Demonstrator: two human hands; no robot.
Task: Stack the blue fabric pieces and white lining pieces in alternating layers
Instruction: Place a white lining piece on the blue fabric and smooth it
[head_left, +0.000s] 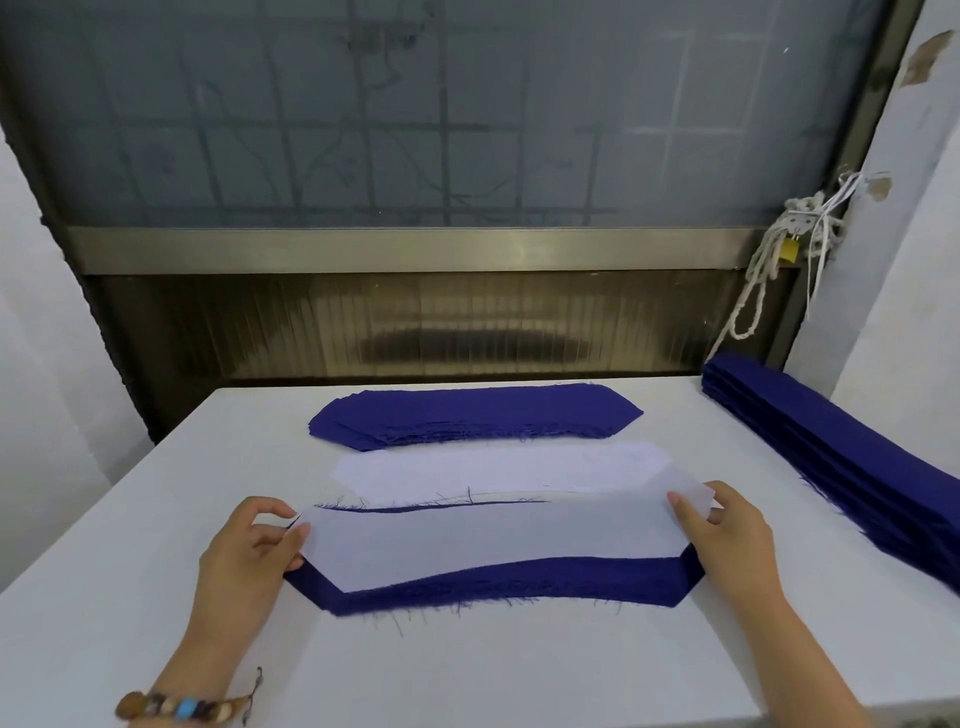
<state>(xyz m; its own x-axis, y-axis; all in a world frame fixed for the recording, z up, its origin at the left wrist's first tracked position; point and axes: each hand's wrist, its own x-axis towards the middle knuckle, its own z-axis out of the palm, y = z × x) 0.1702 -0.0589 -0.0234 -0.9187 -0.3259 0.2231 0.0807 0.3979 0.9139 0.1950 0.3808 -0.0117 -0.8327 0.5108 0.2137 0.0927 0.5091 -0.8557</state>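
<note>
left hand (249, 545) pinches lining (493, 540) left end | right hand (722, 530) pinches right end | lining over blue piece (498, 586), tabletop (467, 675) front-centre, offset rearward | draw it nearer, match angled corners, lay taut

White table (467, 670), blue fabric stack (475, 415), white lining pile (493, 465), layered stack (493, 584) nearest, blue bundle (841, 467) right
</note>
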